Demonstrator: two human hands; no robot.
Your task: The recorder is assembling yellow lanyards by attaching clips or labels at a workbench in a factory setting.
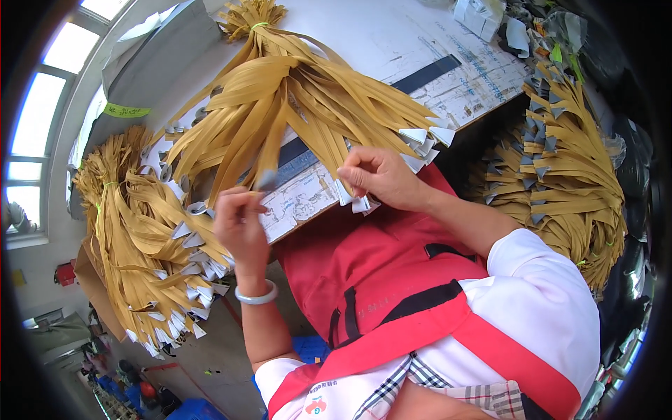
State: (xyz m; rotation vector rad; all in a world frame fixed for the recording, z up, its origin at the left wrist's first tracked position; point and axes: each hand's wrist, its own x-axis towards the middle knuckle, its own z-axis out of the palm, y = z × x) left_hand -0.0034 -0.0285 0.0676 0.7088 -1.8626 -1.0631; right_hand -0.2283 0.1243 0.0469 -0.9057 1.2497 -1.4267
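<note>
1. A workshop, judging by the scuffed, ink-marked table (483, 77).
2. Tied bundles of mustard-coloured strips (269, 87) are massed on it and to both sides.
3. The person wears a red apron (371, 262).
4. Brown cardboard (96, 288) shows at left.

A scuffed white worktop (378, 31), marked in blue, is carrying a tied bundle of tan strips (262, 73), which is fanning toward the near edge. A dark flat band (434, 73) is running partly beneath the bundle; a white packet (479, 17) is lying far right.
</note>
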